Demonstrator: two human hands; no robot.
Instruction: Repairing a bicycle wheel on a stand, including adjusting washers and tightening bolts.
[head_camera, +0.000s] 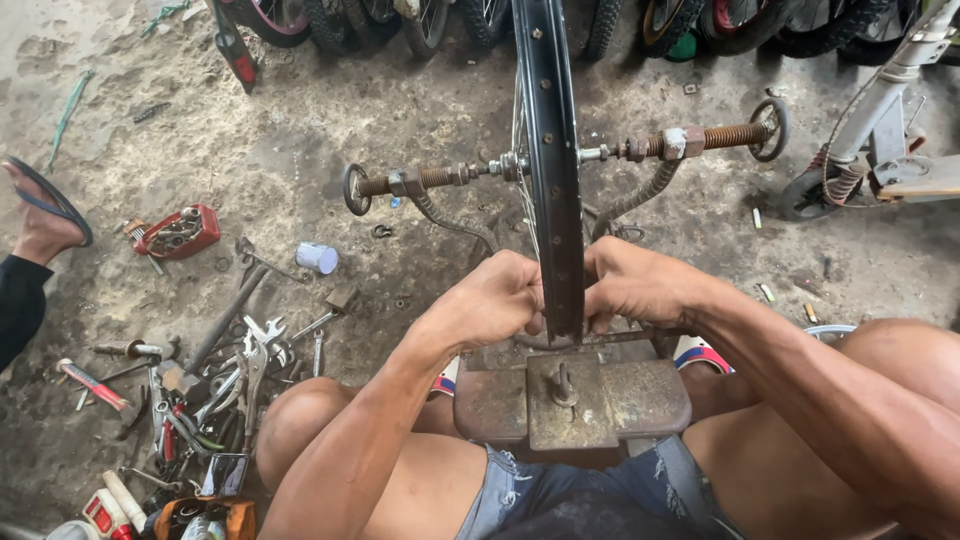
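Dusty concrete floor (300, 130) fills the head view, stained and strewn with small scraps. At twelve o'clock a row of bicycle tyres (700, 25) lines the top edge; how many I cannot tell, since they are cut off.

At the centre a single black wheel rim (548, 150) stands upright on edge, seen edge-on, its long axis running from twelve to six o'clock. Its axle lies crosswise, from nine to three o'clock, held in a rusty truing stand (570, 400) by two threaded screws: the left screw (410, 182) and the right screw (715, 138), each ending in a small ring handle.

The left hand (490, 298) and right hand (630, 282) sit close together, one on each side of the rim's lower part, both curled tight with fingers closed against the rim; whether they pinch spokes or a small tool is hidden.

At nine o'clock one red open box (180, 232) holds small parts, and just right of it lies one small white-and-blue cylindrical can (317, 258) on its side. At seven to eight o'clock a heap of tools (210, 370) sprawls, wrenches and pliers and a hammer, too tangled to count. At seven o'clock, on the bottom edge, stands a red-and-white bottle-like package (100, 512). At the far left edge another person's foot in a sandal (45, 215) shows. At two o'clock stands one white scooter (880, 130).
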